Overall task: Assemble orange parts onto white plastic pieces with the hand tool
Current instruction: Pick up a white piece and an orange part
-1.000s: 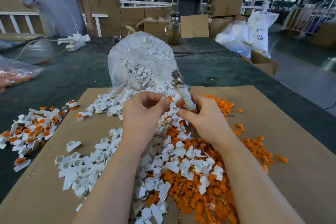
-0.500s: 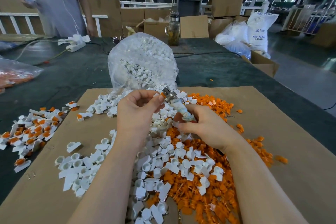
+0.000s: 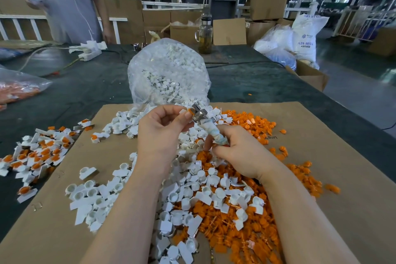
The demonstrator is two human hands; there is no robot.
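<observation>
My left hand (image 3: 162,128) pinches a small white piece with an orange part (image 3: 188,111) between thumb and fingers. My right hand (image 3: 240,152) grips the taped handle of the hand tool (image 3: 209,127), whose metal head points up-left and meets that piece. Below both hands a heap of loose white plastic pieces (image 3: 192,188) lies over a spread of orange parts (image 3: 252,227) on a cardboard sheet (image 3: 321,178). Several assembled white-and-orange pieces (image 3: 40,154) lie at the left.
A clear bag of white pieces (image 3: 169,70) stands behind my hands on the dark green table (image 3: 85,92). A bag of orange parts (image 3: 19,90) lies far left. A person (image 3: 64,0) stands at the back left; a glass jar (image 3: 205,36) and boxes stand behind.
The tool tipped from upright to pointing up-left, and its head came against the piece pinched in my left hand. Both hands rose slightly off the pile.
</observation>
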